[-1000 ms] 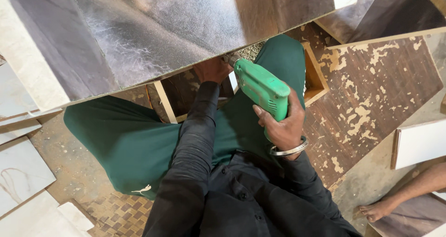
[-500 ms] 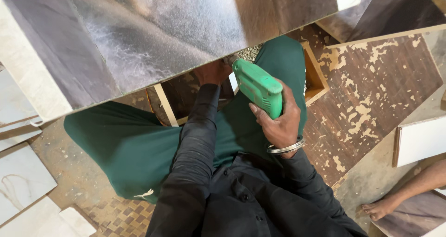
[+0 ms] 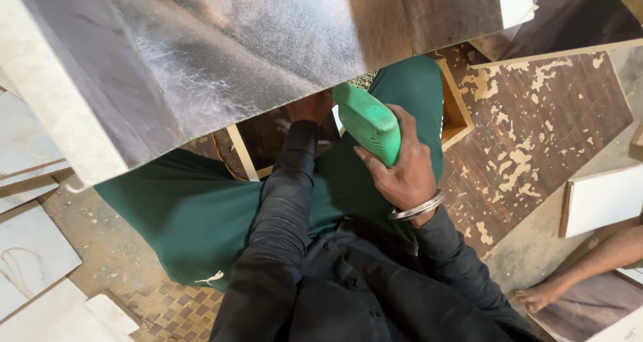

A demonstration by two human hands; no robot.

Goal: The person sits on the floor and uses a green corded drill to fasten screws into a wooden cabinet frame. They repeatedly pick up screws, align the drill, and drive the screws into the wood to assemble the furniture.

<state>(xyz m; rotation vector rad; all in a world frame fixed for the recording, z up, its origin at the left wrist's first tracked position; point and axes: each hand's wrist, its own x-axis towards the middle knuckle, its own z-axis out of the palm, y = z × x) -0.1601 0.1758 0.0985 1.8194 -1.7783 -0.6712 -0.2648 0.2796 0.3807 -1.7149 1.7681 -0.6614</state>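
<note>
Fingers of the right hand [image 3: 402,171] wrap tight around a green power tool [image 3: 368,122], wrist bent, tool nose pointing under the dark laminate panel [image 3: 254,54]. Left hand [image 3: 309,106] reaches forward beneath that panel's lower edge, just beside the tool; its grip cannot be made out.

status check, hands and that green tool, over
Right hand in a closed grip on the green power tool. Left hand under the big dark board, mostly hidden. Board blocks the tool's tip.
</note>
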